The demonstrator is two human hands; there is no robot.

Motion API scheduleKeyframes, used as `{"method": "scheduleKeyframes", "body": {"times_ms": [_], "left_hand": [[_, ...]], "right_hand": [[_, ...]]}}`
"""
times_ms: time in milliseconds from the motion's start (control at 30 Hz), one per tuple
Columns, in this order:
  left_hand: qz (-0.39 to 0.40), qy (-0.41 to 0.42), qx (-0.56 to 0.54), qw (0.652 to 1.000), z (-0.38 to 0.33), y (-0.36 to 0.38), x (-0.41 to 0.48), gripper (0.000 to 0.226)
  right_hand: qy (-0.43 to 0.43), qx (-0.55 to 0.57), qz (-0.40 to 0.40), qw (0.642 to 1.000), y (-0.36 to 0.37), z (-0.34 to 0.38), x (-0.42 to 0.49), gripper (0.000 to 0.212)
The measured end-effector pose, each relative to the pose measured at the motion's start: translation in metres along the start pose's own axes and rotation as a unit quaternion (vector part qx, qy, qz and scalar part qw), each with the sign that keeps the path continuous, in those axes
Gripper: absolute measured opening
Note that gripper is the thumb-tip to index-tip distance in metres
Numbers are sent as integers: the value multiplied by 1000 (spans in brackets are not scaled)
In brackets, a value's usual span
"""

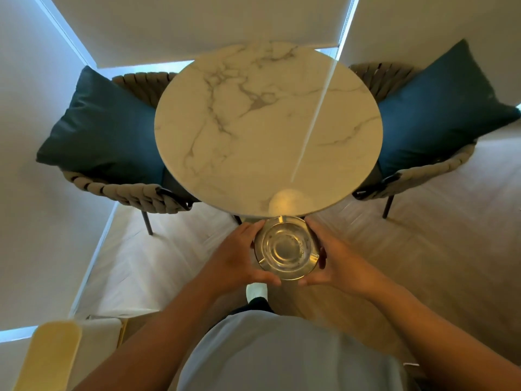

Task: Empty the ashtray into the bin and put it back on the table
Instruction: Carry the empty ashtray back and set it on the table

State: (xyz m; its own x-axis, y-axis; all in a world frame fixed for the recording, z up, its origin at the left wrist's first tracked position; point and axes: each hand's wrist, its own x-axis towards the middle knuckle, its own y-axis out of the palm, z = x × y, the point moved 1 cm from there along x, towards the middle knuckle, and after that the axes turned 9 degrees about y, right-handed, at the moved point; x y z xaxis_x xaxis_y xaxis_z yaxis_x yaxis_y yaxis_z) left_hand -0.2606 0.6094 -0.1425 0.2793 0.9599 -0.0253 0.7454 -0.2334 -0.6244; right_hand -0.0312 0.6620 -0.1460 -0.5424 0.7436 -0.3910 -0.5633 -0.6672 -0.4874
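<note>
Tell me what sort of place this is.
Probably a hotel room or lounge seating corner: a round marble table, two woven chairs with blue cushions, drawn roller blinds, and a glass ashtray.

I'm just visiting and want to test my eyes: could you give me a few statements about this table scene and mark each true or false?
1. Both hands hold the ashtray: left hand, right hand. True.
2. The ashtray rests on the marble table. False: it is held in front of the table's near edge, over the floor.
3. Each chair beside the table carries a dark blue cushion. True.
4. The ashtray is heaped with stubs. False: its bowl looks clear and nearly empty.
5. The table top is square. False: it is round.
</note>
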Motion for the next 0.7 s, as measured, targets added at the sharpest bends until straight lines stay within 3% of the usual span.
{"method": "scheduleKeyframes", "body": {"times_ms": [367,700], "left_hand": [[0,20,-14,1000,33,-58,90,106],[-15,-42,16,999,39,-64,181,103]], "right_hand": [[61,-58,-24,996,-50,20,89,130],[47,-58,1,997,-117,-2,162,131]]}}
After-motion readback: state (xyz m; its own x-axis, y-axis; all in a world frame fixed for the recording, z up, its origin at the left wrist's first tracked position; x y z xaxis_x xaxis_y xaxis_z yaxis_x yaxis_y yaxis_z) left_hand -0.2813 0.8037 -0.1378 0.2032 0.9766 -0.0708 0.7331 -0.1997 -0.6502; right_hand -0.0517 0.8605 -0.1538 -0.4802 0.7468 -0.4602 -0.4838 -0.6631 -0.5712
